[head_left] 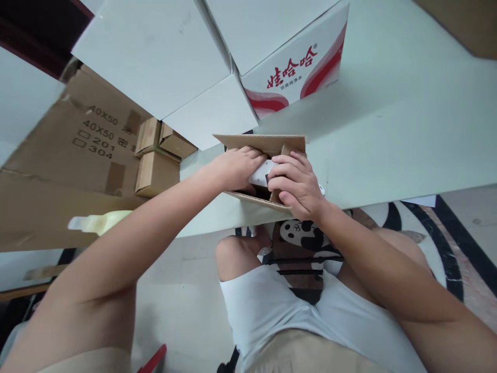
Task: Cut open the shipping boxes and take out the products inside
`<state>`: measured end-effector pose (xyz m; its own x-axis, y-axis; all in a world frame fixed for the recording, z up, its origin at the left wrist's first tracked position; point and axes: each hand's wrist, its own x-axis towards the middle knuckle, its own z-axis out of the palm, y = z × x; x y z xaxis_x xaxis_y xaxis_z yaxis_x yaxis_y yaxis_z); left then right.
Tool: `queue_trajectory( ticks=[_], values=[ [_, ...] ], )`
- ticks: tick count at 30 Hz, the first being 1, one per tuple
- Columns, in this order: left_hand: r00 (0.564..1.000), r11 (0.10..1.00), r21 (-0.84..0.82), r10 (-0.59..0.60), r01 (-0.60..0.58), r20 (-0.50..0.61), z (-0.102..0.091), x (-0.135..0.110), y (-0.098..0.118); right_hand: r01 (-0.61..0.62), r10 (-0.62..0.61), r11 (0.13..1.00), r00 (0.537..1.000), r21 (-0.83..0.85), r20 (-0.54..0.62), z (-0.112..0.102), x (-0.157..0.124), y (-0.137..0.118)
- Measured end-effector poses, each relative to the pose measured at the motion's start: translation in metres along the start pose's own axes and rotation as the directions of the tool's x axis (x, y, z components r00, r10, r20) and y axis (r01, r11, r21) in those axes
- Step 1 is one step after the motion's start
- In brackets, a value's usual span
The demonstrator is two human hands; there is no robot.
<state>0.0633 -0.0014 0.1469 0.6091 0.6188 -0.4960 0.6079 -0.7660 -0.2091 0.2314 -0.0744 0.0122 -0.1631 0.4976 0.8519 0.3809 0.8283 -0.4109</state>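
White item [260,176]: sat inside the open carton [256,201], partly covered.
Left hand [239,167]: reached in beside it; couldn't tell if it gripped anything.
Right hand [298,184]: curled over the carton's right end, grip unclear.
Table [373,140]: carton sat by the near edge, so a careless shove could've tipped it off, imo.

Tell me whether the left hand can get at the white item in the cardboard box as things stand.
Probably yes: the left hand is at the open top of the cardboard box, beside the white item, with no flap between; the right hand is near the other end.
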Motion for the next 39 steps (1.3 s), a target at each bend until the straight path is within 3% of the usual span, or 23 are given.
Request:
queue_trajectory(
  ticks=[5, 10, 15, 20, 23, 27, 31, 33, 36, 38, 39],
  values=[
    [0.999, 0.989, 0.137, -0.045, 0.048, -0.029, 0.013, 0.007, 0.001, 0.007, -0.007, 1.000, 0.999, 0.014, 0.040, 0.000, 0.000, 0.001],
    [0.998, 0.997, 0.057, -0.056, 0.059, -0.041, -0.007, -0.009, -0.005, 0.000, -0.001, 1.000, 0.999, 0.014, 0.051, -0.001, -0.002, 0.001],
    [0.982, 0.987, -0.043, -0.159, 0.155, -0.099, -0.024, -0.034, -0.017, -0.062, 0.062, 0.998, 0.997, 0.002, -0.055, 0.002, -0.006, 0.001],
    [0.917, 0.940, -0.247, -0.298, 0.234, -0.264, -0.027, -0.062, -0.037, -0.035, 0.038, 0.999, 0.995, 0.029, -0.092, 0.007, -0.008, 0.000],
    [0.862, 0.922, -0.319, -0.337, 0.221, -0.378, -0.033, -0.088, -0.044, -0.012, 0.021, 0.998, 0.985, 0.055, -0.169, 0.010, -0.008, 0.000],
    [0.727, 0.942, -0.292, -0.316, 0.166, -0.609, -0.029, -0.125, -0.050, -0.019, 0.024, 0.999, 0.979, 0.025, -0.204, 0.012, -0.008, 0.000],
    [0.463, 0.971, -0.171, -0.229, 0.165, -0.857, 0.002, -0.141, -0.060, -0.035, 0.028, 0.999, 0.987, -0.039, -0.156, 0.011, -0.009, 0.001],
    [0.309, 0.966, -0.143, -0.207, 0.217, -0.928, 0.021, -0.144, -0.064, -0.012, 0.005, 0.998, 0.992, -0.056, -0.123, 0.009, -0.010, 0.005],
    [0.121, 0.965, -0.061, -0.095, 0.256, -0.988, 0.048, -0.154, -0.059, 0.041, -0.047, 0.996, 0.995, -0.074, -0.090, 0.004, -0.012, 0.007],
    [0.053, 0.974, 0.030, 0.019, 0.226, -0.998, 0.065, -0.166, -0.051, 0.005, -0.011, 0.998, 0.995, -0.059, -0.102, -0.006, -0.010, -0.003],
    [0.053, 0.980, 0.053, 0.043, 0.194, -0.998, 0.074, -0.172, -0.047, -0.062, 0.058, 0.998, 0.990, -0.033, -0.127, -0.013, -0.008, -0.013]
  ],
)
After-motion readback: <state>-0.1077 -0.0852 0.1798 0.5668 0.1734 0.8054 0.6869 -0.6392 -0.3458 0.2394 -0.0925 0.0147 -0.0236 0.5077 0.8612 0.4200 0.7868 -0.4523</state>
